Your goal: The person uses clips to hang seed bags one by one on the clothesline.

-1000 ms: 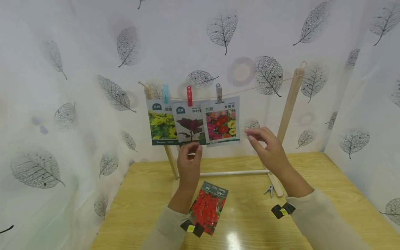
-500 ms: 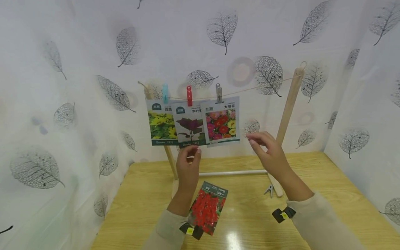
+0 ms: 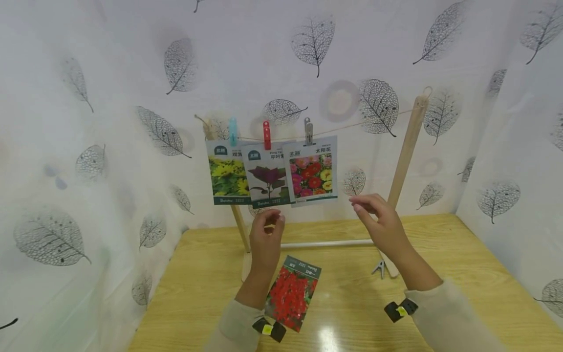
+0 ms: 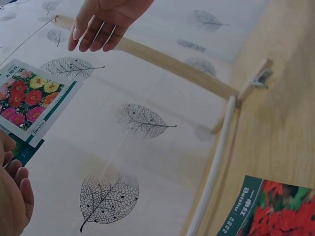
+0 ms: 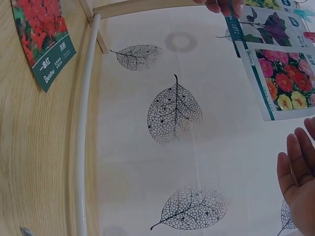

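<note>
Three flower seed packets hang from a string (image 3: 360, 124): yellow flowers (image 3: 228, 178) at left, a purple-leaved plant (image 3: 267, 178) in the middle, mixed bright blooms (image 3: 313, 173) at right. A light blue clip (image 3: 233, 132), a red clip (image 3: 267, 136) and a grey clip (image 3: 309, 134) pinch their tops. Just below the middle packet is my left hand (image 3: 266, 239), fingers loosely bent and holding nothing; whether it touches that packet I cannot tell. My right hand (image 3: 384, 226) is raised to the right of the packets, apart from them, its fingers relaxed around nothing.
On the wooden table (image 3: 347, 303) lies a red-flowered seed packet (image 3: 293, 293), partly behind the left sleeve. A loose grey clip (image 3: 379, 268) is by the right foot of the stand. The right wooden post (image 3: 409, 146) and a white crossbar (image 3: 325, 243) belong to that stand.
Both hands have lowered slightly, the left away from the middle packet's bottom edge and the right farther from the right packet. The hanging packets stay almost in place.
</note>
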